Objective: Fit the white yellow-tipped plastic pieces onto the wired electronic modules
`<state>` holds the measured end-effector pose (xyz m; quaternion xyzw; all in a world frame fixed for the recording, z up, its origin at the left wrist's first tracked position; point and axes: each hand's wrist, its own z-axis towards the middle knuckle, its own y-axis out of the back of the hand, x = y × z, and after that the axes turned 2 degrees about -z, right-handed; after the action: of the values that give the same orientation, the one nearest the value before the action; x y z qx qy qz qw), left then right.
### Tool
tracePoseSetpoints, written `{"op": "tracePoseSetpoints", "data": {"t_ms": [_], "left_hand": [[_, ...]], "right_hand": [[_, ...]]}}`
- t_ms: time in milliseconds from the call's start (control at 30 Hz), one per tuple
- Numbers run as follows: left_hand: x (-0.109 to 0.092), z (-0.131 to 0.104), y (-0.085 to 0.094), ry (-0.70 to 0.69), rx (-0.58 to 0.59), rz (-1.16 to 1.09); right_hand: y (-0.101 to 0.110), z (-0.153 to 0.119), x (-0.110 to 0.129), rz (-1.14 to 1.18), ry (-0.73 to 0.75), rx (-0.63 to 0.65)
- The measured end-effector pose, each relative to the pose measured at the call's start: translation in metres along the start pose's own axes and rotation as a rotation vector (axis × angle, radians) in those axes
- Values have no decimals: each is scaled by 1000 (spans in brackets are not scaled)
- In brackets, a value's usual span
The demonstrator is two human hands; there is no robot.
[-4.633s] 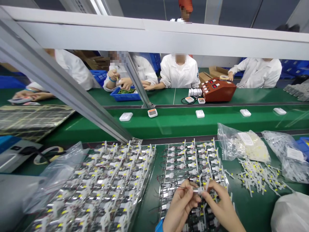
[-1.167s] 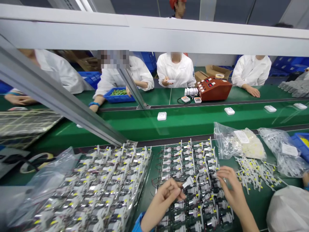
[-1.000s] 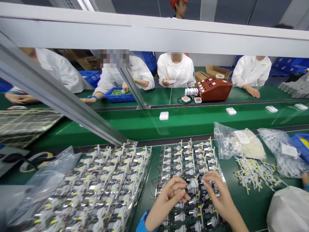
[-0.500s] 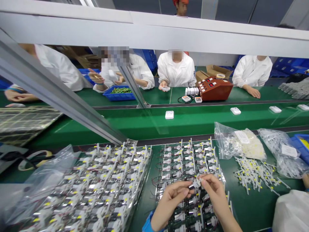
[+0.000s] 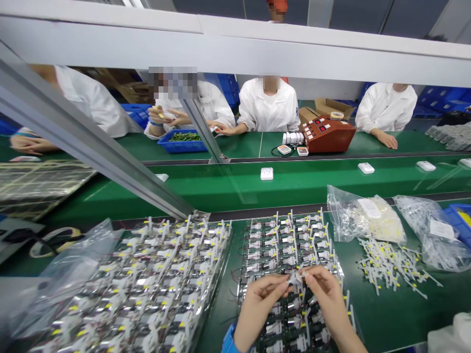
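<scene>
Both hands meet over the near end of the right-hand tray of parts. My left hand (image 5: 262,300) is closed, its thumb and fingers pinching a small motor with a white plastic housing (image 5: 295,278). From the other side, my right hand (image 5: 326,292) pinches the white end of the same piece; fingertips hide what exactly it grips. Beneath them lie rows of similar small motors (image 5: 289,249) with white housings, thin wires and white stems, on a clear plastic tray. A second tray of motors (image 5: 162,274), many with yellow-tipped stems, fills the left side.
Loose white stems with yellow bits (image 5: 390,264) are heaped at right, below plastic bags (image 5: 368,215). A green conveyor (image 5: 309,181) carries white devices (image 5: 267,173). A metal post (image 5: 110,142) slants across the left. Across the belt sit co-workers in white, near a brown tester (image 5: 329,136).
The white devices on the belt have slid right. My hands have shifted only slightly, still on the motor. A co-worker opposite has reached left, and the white sleeve at lower right has drawn back.
</scene>
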<state>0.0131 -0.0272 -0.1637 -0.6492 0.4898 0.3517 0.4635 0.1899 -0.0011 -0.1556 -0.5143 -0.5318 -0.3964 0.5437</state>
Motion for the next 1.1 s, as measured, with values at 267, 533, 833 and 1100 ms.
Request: {"op": "tracePoseSetpoints", "data": {"t_ms": [267, 533, 833, 1100], "left_hand": [[-2, -2, -1, -52, -2, 52], [-5, -2, -2, -51, -5, 56], [-5, -5, -2, -75, -2, 34], [3, -4, -4, -92, 21, 23]], "right_hand": [[1, 0, 0, -14, 11, 24], [0, 0, 0, -10, 21, 17], [-1, -3, 2, 14, 43, 32], [1, -2, 0, 18, 88, 53]]}}
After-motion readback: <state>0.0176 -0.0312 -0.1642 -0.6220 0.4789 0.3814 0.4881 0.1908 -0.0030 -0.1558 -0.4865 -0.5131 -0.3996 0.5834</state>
